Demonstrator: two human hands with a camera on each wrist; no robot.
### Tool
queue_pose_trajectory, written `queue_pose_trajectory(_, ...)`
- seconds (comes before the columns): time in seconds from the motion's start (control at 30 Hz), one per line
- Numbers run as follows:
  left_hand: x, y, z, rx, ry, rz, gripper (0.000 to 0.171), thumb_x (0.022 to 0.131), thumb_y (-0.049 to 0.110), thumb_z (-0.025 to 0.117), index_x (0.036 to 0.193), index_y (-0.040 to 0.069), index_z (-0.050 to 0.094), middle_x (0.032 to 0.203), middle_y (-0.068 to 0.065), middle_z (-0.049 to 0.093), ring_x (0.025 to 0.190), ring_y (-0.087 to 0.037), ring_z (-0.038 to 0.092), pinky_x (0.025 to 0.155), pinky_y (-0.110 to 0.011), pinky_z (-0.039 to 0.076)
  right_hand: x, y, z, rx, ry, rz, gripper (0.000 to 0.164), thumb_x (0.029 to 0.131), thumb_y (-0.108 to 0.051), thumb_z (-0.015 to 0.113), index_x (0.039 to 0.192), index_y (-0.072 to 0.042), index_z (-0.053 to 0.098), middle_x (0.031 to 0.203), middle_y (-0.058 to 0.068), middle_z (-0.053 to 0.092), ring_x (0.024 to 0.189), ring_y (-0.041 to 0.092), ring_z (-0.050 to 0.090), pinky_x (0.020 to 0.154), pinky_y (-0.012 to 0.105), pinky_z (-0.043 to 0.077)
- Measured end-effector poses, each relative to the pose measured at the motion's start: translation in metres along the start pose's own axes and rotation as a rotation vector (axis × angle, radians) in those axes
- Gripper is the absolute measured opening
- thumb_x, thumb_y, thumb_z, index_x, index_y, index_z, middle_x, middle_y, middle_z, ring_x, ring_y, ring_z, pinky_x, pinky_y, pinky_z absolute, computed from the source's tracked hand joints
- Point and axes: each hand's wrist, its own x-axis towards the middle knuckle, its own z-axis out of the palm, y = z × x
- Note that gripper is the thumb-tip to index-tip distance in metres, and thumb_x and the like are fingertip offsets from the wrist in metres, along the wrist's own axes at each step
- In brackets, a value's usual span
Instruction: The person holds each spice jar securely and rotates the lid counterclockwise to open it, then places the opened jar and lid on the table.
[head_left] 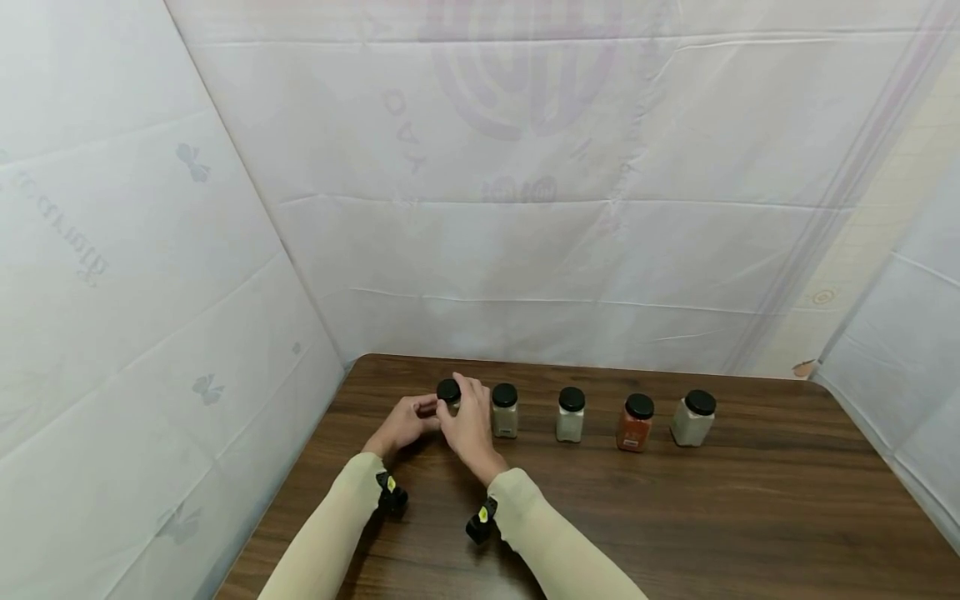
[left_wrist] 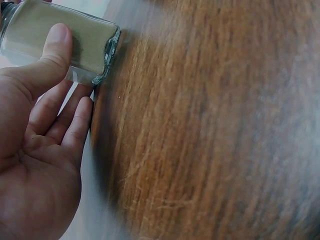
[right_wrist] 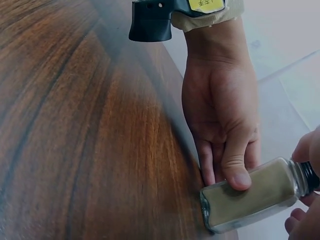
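Note:
A square glass spice jar [left_wrist: 90,40] of greenish-tan powder stands at the left end of a row of jars. My left hand [head_left: 403,423] grips its lower body, thumb flat on one side and the other fingers behind. In the right wrist view this left hand [right_wrist: 222,102] holds the jar [right_wrist: 267,192] close to the table surface. My right hand [head_left: 470,423] reaches over from the right. Its fingers [right_wrist: 304,149] pinch around the black lid [head_left: 448,389], which they partly cover.
To the right stand a second tan-powder jar [head_left: 506,412], a pale-powder jar [head_left: 570,417], a red-orange one [head_left: 635,423] and another pale one [head_left: 692,419], all black-lidded. They stand on a brown wooden table [head_left: 712,517], with white sheeting [head_left: 525,250] behind and at the sides.

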Motion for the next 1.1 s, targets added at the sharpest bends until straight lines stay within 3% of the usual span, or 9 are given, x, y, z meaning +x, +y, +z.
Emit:
queue_pose_trajectory(0.37,-0.001,0.002,-0.001,0.03,0.0,-0.003,0.053,0.095,0.007,0.074,0.144,-0.001,0.057,0.14,-0.018,0.062,0.13,-0.035,0.058,0.109,-0.05,0.045,0.005,-0.003,-0.006,-0.028,-0.056,-0.012,0.052,0.098,-0.017,0.07,0.147,-0.01,0.055,0.141,0.011,0.057,0.128,0.032,0.05,0.102,0.047,0.048)
queue_pose_trajectory(0.63,0.001,0.0,0.0,0.052,-0.01,0.028,0.054,0.094,0.01,0.076,0.144,0.0,0.058,0.139,-0.017,0.063,0.13,-0.034,0.059,0.107,-0.049,0.047,0.005,-0.004,-0.012,-0.018,-0.039,-0.039,0.048,0.098,-0.019,0.071,0.143,-0.009,0.058,0.139,0.011,0.058,0.125,0.031,0.051,0.101,0.047,0.049)
queue_pose_trajectory(0.83,-0.002,0.005,0.001,0.084,-0.018,0.031,0.059,0.094,0.011,0.076,0.146,-0.001,0.054,0.141,-0.018,0.061,0.131,-0.036,0.058,0.106,-0.051,0.047,0.009,-0.013,-0.024,0.011,-0.022,-0.069,0.046,0.098,-0.018,0.072,0.141,-0.008,0.06,0.137,0.011,0.058,0.121,0.031,0.052,0.098,0.049,0.05)
queue_pose_trajectory(1.1,-0.003,0.006,0.003,0.091,-0.018,0.05,0.059,0.094,0.007,0.075,0.148,-0.003,0.051,0.139,-0.019,0.062,0.131,-0.037,0.057,0.106,-0.051,0.047,0.018,-0.022,-0.043,0.003,-0.063,-0.099,0.051,0.098,-0.021,0.073,0.144,-0.008,0.057,0.135,0.013,0.056,0.123,0.032,0.05,0.099,0.05,0.049)
